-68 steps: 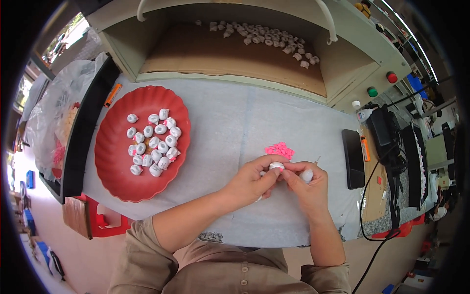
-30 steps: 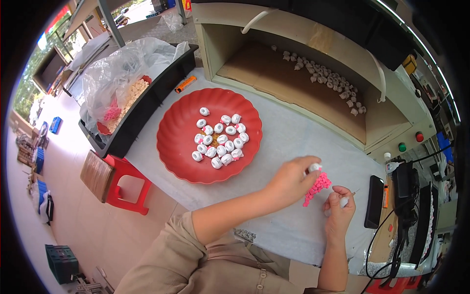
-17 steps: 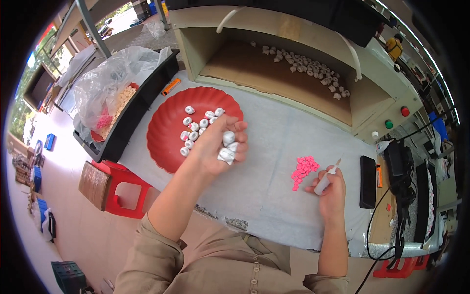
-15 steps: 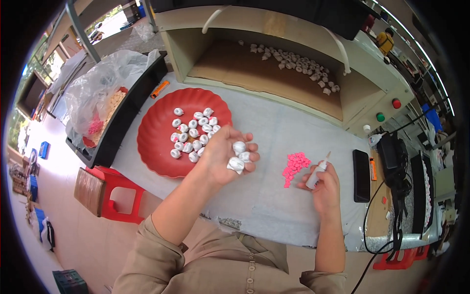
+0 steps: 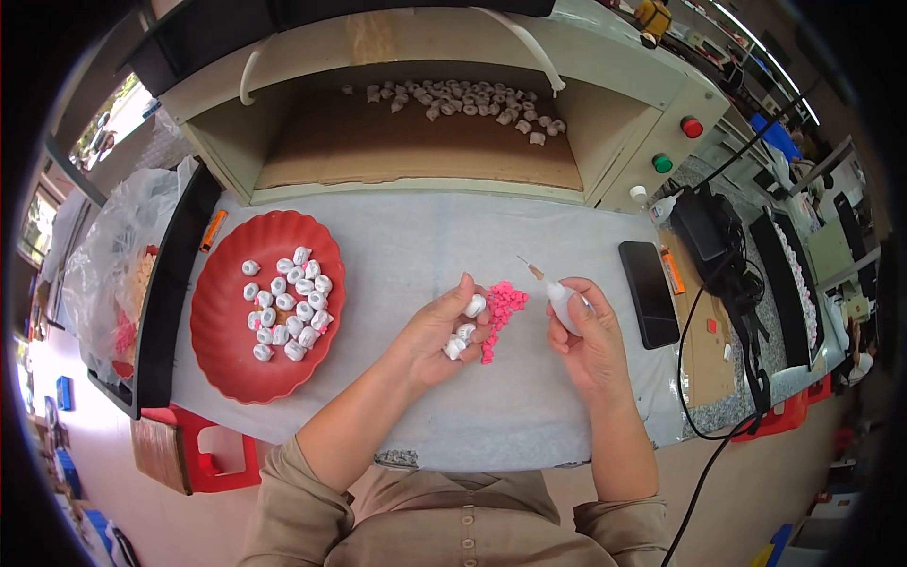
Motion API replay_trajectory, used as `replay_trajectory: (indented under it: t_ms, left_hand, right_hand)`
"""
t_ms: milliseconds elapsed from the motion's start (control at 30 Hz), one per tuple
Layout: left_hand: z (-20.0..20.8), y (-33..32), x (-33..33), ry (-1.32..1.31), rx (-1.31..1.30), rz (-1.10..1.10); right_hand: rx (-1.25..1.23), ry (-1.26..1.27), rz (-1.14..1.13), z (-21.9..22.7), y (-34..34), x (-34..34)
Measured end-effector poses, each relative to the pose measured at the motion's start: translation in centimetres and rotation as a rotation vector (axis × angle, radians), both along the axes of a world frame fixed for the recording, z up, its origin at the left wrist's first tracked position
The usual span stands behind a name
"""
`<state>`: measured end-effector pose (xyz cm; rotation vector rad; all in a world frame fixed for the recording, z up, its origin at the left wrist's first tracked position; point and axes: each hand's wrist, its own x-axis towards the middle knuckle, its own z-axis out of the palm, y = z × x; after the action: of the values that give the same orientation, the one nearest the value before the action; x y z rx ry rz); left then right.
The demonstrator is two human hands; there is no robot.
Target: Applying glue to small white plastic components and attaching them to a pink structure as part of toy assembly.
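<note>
My left hand holds several small white ring-shaped parts, one pinched at the fingertips beside a heap of small pink pieces on the white table cover. My right hand grips a small white squeeze bottle with a thin needle tip pointing up and to the left, just to the right of the pink heap. A red plate with several more white parts lies to the left.
A beige cabinet with an open bay holding many white parts stands behind. A black phone, a black box and cables lie to the right. On the left are a black tray, a plastic bag and a red stool.
My left hand reached to the red plate, took white parts and came back to the pink heap. My right hand kept the squeeze bottle beside the heap.
</note>
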<state>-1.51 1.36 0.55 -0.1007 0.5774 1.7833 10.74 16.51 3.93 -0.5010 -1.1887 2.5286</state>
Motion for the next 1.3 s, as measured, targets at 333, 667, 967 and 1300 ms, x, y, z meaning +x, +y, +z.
replay_trajectory:
  t_ms: [333,667,967,1300]
  left_hand:
    - [1.4,0.0,1.2,0.296,-0.130,-0.138]
    - [0.6,0.0,0.4,0.107,-0.023,-0.090]
    - [-0.2,0.0,0.7,0.217,0.088,-0.025]
    - [0.0,0.1,1.0,0.296,0.012,-0.037]
  right_hand:
    - [0.026,0.096,-0.114,-1.2,0.9,0.0]
    - [0.318,0.107,-0.231,-0.1,-0.5,0.1]
    - [0.961,0.208,-0.292,-0.7,-1.3,1.2]
    - [1.124,0.232,-0.323,-0.6,-1.1,1.1]
